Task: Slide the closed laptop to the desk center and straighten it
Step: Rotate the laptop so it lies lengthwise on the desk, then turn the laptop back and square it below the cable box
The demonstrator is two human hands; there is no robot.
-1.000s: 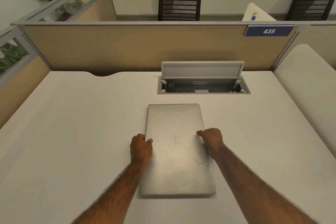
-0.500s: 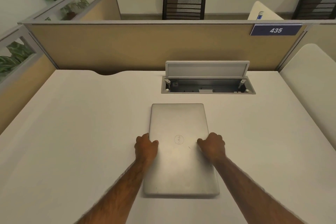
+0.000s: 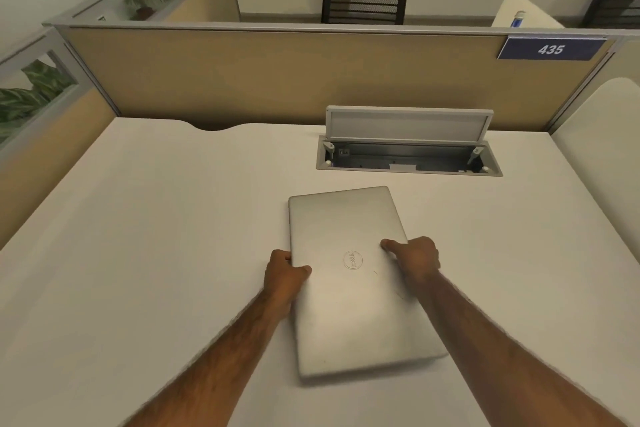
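Note:
A closed silver laptop (image 3: 349,305) lies flat on the white desk (image 3: 156,236), short side toward me, its far end tilted a little to the left. My left hand (image 3: 282,276) clasps its left long edge, thumb on the lid. My right hand (image 3: 414,258) holds the right long edge, thumb lying on the lid near the round logo. Both hands grip at about mid-length. The right forearm covers part of the laptop's near right edge.
An open cable box (image 3: 408,158) with a raised lid is set into the desk just beyond the laptop. A tan partition (image 3: 277,80) closes the back, with a blue sign "435" (image 3: 550,49). Side panels stand left; another white desk surface (image 3: 602,156) lies right.
The laptop has turned slightly counterclockwise between my hands, so its far end now points a little left. Both hands kept their hold on the long edges.

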